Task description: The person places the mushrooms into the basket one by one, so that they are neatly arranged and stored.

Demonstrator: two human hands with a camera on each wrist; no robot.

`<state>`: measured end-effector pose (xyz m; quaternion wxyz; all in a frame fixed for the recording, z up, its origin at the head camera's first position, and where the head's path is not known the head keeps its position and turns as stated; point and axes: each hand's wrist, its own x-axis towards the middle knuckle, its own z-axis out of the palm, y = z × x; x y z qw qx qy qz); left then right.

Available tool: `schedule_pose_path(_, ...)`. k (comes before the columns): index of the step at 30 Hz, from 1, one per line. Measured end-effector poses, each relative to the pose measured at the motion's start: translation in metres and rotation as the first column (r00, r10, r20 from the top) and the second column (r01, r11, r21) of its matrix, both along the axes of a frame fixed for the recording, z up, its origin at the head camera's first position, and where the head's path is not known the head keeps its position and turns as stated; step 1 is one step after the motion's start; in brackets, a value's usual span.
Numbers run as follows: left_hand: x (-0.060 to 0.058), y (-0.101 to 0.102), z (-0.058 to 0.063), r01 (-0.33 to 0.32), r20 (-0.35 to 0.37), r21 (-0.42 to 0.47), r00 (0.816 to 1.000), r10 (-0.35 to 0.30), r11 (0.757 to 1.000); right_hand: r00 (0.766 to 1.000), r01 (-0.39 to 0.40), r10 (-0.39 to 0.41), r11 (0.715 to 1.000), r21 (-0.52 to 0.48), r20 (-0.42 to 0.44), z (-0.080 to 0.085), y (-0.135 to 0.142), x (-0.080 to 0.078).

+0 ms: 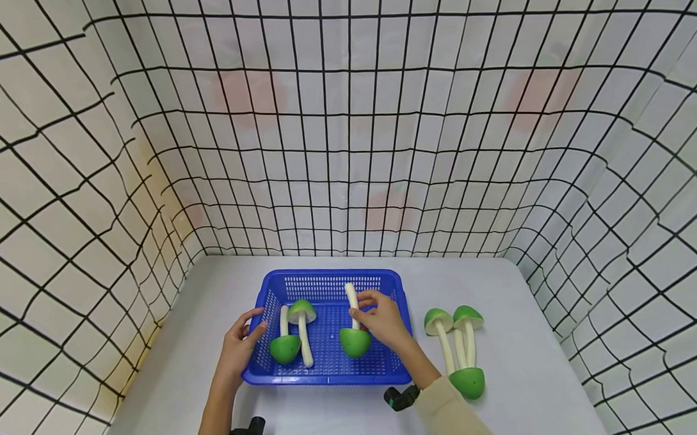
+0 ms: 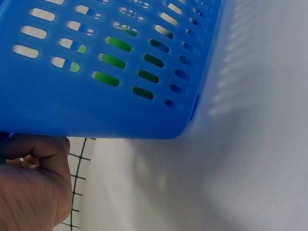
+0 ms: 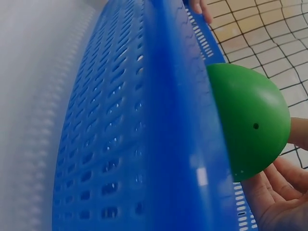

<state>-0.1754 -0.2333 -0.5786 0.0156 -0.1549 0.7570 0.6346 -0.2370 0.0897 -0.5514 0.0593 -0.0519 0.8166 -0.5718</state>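
Observation:
A blue perforated plastic basket (image 1: 320,380) sits on the white table. Inside it at the left lie two toy mushrooms with green caps and white stems, one mushroom (image 1: 285,350) cap toward the front, the other mushroom (image 1: 302,312) cap toward the back. My right hand (image 1: 381,318) pinches the white stem of a third green-capped mushroom (image 1: 354,342) over the basket's right half; its domed cap (image 3: 250,122) shows past the rim in the right wrist view. With my left hand (image 1: 241,345), I grip the basket's left rim; the left wrist view shows the fingers curled at the rim.
Right of the basket, several more green-capped mushrooms (image 1: 466,381) lie close together on the white table (image 1: 527,377). White walls with a black grid net (image 1: 351,147) surround the table at the back and sides.

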Motion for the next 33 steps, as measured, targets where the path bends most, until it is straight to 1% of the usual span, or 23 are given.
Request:
schedule_pose_path(2, -0.002, -0.002, -0.008, -0.006, -0.003, -0.004, 1.000, 0.006, 1.000, 1.000, 0.008, -0.008, 1.000, 0.000, 0.003, -0.001, -0.002, -0.001)
schedule_pose_path(5, -0.003, -0.002, -0.012, -0.009, -0.015, -0.010, 1.000, 0.009, 1.000, 1.000, 0.024, -0.024, 1.000, 0.008, 0.010, -0.003, -0.006, -0.003)
schedule_pose_path(13, 0.000, 0.001, -0.009, -0.017, -0.028, -0.026, 0.999, 0.016, 1.000, 0.999, 0.017, -0.019, 0.998, 0.059, 0.037, -0.010, -0.016, -0.007)
schedule_pose_path(22, 0.000, 0.000, -0.012, -0.028, -0.021, -0.030, 0.999, 0.027, 0.999, 0.998, -0.009, 0.005, 0.997, 0.071, 0.056, -0.016, -0.032, -0.007)
schedule_pose_path(33, 0.000, 0.000, -0.012, -0.025, -0.034, -0.026, 0.999, 0.024, 0.999, 0.997, -0.026, 0.019, 0.996, 0.086, 0.081, -0.027, -0.051, -0.008)
